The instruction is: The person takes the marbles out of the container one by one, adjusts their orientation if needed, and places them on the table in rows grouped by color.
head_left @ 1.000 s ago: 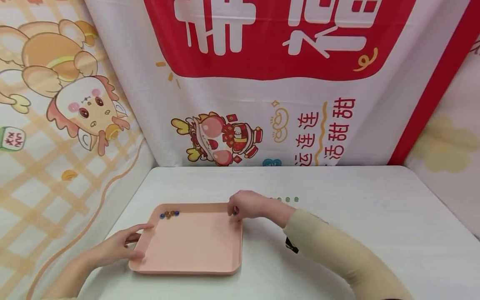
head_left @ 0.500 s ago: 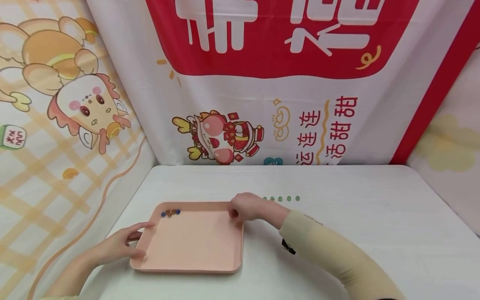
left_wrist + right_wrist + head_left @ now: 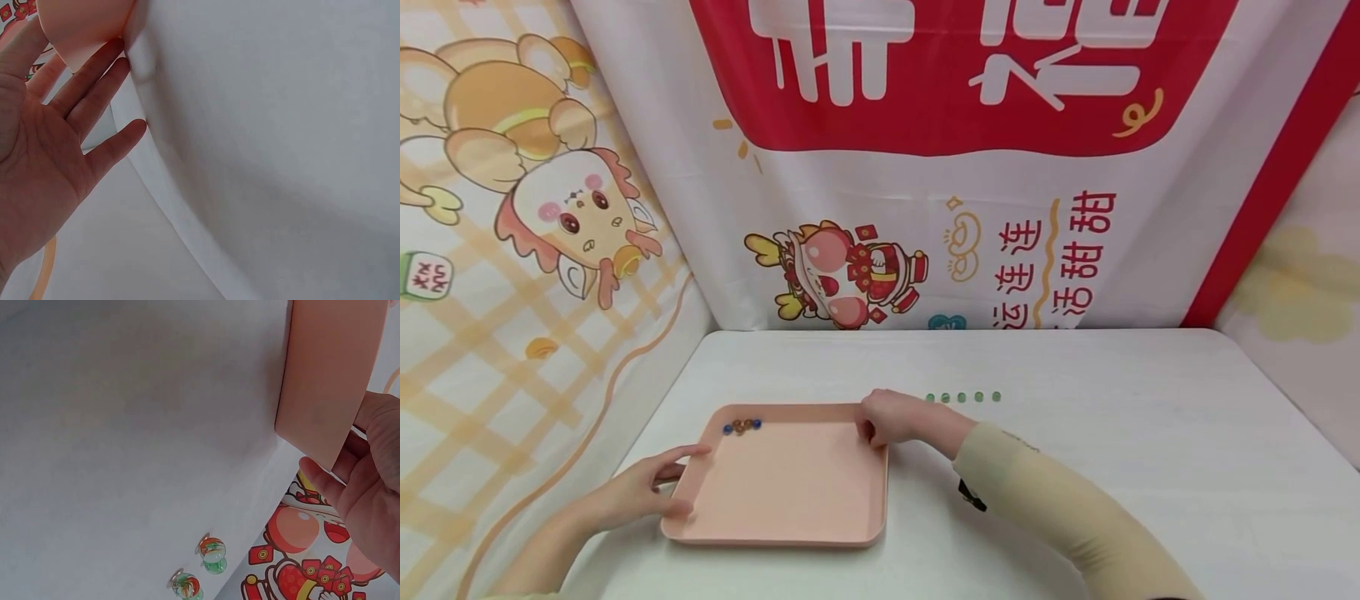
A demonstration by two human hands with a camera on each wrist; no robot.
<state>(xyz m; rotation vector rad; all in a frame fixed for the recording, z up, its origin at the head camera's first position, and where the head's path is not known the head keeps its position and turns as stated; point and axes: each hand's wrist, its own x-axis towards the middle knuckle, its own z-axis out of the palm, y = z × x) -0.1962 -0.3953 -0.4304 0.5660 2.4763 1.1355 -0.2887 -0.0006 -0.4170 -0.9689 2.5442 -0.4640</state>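
A shallow pink tray (image 3: 797, 492) lies on the white table, left of the middle. Across its left rim, my left hand (image 3: 632, 496) has thumb and index finger on the edge; the other fingers stretch loosely along the outside, as the left wrist view shows. My right hand (image 3: 895, 417) bends its fingers over the wall into the far right corner. Its knuckles cover that corner, so I cannot tell whether it holds a marble. Blue and amber marbles (image 3: 742, 427) sit grouped inside the tray's far left corner.
A row of several greenish glass marbles (image 3: 962, 397) stands on the table behind my right wrist. Up close in the right wrist view, a marble (image 3: 212, 549) has red and green swirls. Printed cloth (image 3: 925, 233) hangs at the back and sides.
My right fingers have closed in over the far right corner, hiding marbles seen there a second ago. The wrist has shifted slightly, uncovering more of the green row. My left hand stays put.
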